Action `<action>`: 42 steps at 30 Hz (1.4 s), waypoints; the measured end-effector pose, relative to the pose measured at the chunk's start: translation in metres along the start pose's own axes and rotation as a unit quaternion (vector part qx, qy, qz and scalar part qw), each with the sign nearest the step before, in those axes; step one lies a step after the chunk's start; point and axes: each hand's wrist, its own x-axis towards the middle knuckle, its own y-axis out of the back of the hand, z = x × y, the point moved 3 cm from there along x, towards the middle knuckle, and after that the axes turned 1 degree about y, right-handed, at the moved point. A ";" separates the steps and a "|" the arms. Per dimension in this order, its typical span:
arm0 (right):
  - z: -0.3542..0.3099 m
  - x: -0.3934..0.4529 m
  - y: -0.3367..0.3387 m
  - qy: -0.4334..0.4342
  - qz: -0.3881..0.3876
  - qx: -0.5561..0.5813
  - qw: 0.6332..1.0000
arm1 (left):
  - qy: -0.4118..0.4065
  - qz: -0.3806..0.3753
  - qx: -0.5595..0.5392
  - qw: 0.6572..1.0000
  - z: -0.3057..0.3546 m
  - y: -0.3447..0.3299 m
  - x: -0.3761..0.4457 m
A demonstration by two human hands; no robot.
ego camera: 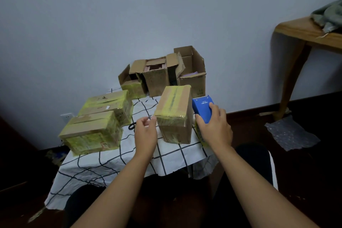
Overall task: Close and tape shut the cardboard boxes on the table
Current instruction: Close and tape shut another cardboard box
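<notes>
beside taped box (174, 114), right hand (214, 126) around dispenser (202, 107)

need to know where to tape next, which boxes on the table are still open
The three cardboard boxes at the far edge by the wall: left, middle, right. Their flaps stand up untaped; the three nearer boxes are sealed with yellow tape.

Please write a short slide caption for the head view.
Right hand grips blue tape dispenser beside taped box; left hand nearby.
</notes>
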 end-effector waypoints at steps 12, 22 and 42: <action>0.011 0.006 0.004 -0.028 0.021 0.056 0.998 | 0.024 -0.038 -0.077 0.996 -0.011 -0.001 0.009; -0.051 0.036 0.069 0.071 0.204 0.213 0.953 | -0.055 -0.045 -0.026 0.997 -0.018 0.000 0.015; -0.099 0.055 0.030 0.150 0.055 0.244 0.957 | -0.043 0.021 -0.041 0.998 -0.022 -0.019 0.010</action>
